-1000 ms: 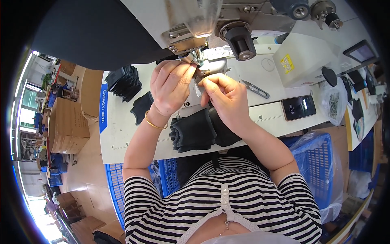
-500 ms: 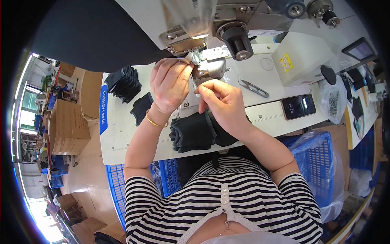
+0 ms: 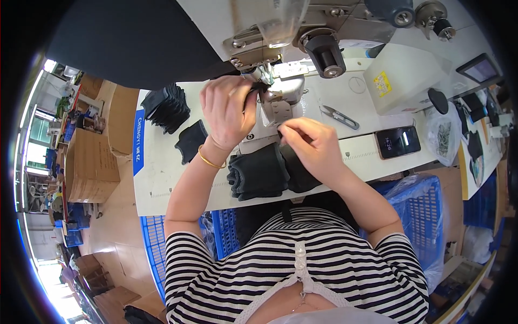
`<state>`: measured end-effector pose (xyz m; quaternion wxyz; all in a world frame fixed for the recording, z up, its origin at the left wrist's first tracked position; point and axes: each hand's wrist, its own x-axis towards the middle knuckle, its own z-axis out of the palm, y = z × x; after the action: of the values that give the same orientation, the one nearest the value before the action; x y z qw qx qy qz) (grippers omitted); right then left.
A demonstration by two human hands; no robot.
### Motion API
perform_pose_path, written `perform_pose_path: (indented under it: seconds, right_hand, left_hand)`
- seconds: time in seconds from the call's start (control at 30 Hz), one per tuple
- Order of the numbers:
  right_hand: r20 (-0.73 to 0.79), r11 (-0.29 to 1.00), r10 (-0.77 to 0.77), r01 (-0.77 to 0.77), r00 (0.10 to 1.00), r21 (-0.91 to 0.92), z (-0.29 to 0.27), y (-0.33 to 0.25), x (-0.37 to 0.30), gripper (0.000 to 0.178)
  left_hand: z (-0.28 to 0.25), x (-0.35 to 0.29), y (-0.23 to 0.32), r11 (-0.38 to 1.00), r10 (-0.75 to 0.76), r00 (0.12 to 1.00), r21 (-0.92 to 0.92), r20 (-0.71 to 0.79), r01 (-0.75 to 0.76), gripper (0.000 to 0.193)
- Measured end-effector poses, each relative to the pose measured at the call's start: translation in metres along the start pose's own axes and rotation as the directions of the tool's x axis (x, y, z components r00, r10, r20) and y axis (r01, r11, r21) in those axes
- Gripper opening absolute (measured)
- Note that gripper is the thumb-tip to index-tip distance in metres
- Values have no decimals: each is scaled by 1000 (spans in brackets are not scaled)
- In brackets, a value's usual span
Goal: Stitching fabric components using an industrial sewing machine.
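My left hand (image 3: 227, 110) is at the sewing machine (image 3: 281, 92), its fingers closed on a small black fabric piece (image 3: 260, 86) beside the presser foot. Most of that piece is hidden behind the fingers and the machine. My right hand (image 3: 313, 144) hovers in front of the machine's arm with thumb and forefinger pinched together. A small dark bit shows at its fingertips, too small to name. Below my hands, a stack of black fabric pieces (image 3: 259, 171) lies near the table's front edge, with more dark fabric (image 3: 302, 175) beside it, under my right hand.
Another black fabric stack (image 3: 165, 108) and a single black piece (image 3: 191, 141) lie on the left of the white table (image 3: 162, 178). Thread snips (image 3: 340, 117) and a phone (image 3: 397, 142) lie to the right. Blue baskets (image 3: 423, 216) stand below the table.
My right hand has moved right and slightly down, away from the machine. My left hand has shifted a little right, and black fabric now shows at its fingertips.
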<state>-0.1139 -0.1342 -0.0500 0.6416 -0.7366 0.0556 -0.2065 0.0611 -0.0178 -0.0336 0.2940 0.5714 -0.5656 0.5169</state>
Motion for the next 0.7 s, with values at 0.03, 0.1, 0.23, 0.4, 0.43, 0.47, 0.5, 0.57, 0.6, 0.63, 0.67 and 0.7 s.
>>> perform_pose_path:
  seconds: [0.03, 0.1, 0.23, 0.4, 0.43, 0.47, 0.5, 0.57, 0.6, 0.63, 0.67, 0.7]
  right_hand:
    - [-74, 958, -156, 132, 985, -256, -7, 14, -3, 17]
    - [-114, 741, -318, 171, 941, -650, -20, 28, -14, 35]
    - [-91, 630, -161, 31, 983, -776, -31, 53, -33, 60]
    - [-94, 622, -204, 55, 975, -781, -27, 67, -38, 61]
    - [-92, 613, -255, 88, 963, -785, -24, 68, -38, 61]
    - [-85, 619, -253, 94, 964, -780, -23, 68, -38, 61]
    - [-86, 615, -282, 111, 956, -780, -22, 67, -37, 60]
    - [-85, 615, -307, 129, 948, -778, -21, 64, -38, 59]
    - [-89, 619, -315, 133, 945, -774, -22, 64, -37, 58]
    - [-92, 622, -322, 137, 942, -771, -22, 64, -37, 57]
    - [-88, 626, -321, 141, 943, -767, -22, 65, -37, 57]
    - [-68, 605, -323, 150, 944, -782, -24, 68, -38, 56]
  left_hand:
    - [0, -2, 3, 988, -155, 987, 5, 43, 155, 39]
    - [0, -9, 2, 948, -316, 943, 5, 104, 317, 45]
    - [0, -15, -1, 949, -295, 916, -24, 272, 313, 39]
    - [-61, -57, -33, 936, -350, 860, 182, 372, 302, 44]
    - [-80, -78, -45, 922, -374, 834, 260, 405, 287, 47]
    - [-100, -95, -54, 906, -411, 788, 300, 459, 298, 47]
    - [-120, -114, -60, 904, -413, 762, 327, 499, 276, 47]
    - [-144, -139, -61, 906, -414, 695, 343, 588, 250, 46]
    - [-151, -140, -59, 910, -409, 623, 349, 666, 224, 46]
    - [-155, -141, -60, 929, -369, 544, 316, 754, 192, 43]
    - [-161, -142, -58, 927, -374, 540, 323, 754, 191, 43]
    - [-159, -125, -50, 923, -382, 548, 282, 744, 261, 41]
